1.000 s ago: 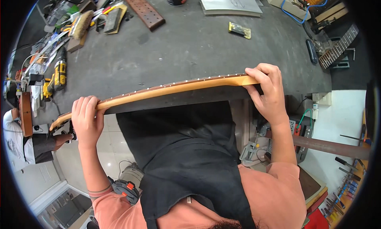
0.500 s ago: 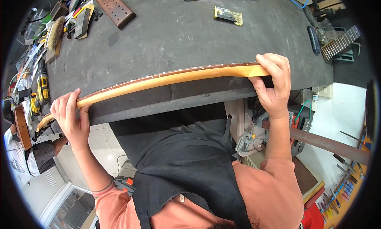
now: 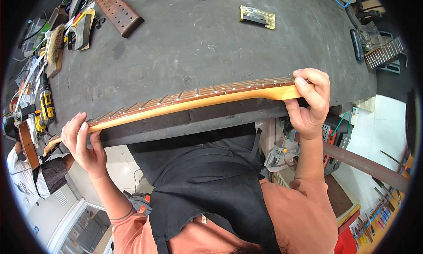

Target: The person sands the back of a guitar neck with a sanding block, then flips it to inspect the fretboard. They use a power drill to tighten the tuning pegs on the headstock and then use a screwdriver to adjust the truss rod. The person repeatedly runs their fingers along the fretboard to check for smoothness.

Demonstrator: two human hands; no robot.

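Note:
A guitar neck (image 3: 185, 106) spans the view from left to right along the workbench's near edge, its headstock at the far left. Pale wood forms its back and side; the dark fretboard with metal frets and light side dots faces up and away from me. My left hand (image 3: 83, 141) grips it close to the headstock end, fingers over the fretboard edge and thumb below. At the heel, my right hand (image 3: 310, 102) pinches the other end, fingers on top and thumb underneath.
On the dark workbench (image 3: 185, 42) lie a drilled wooden block (image 3: 118, 11) and a small clear-yellow case (image 3: 257, 17). A brush (image 3: 55, 44), a yellow drill (image 3: 46, 100) and other tools crowd the left. Another fretted neck piece (image 3: 384, 53) lies right. Another person (image 3: 28, 179) is at far left.
The guitar neck has rolled so more of the fretboard and frets shows. Both hands still hold its ends and have shifted slightly down and right in view.

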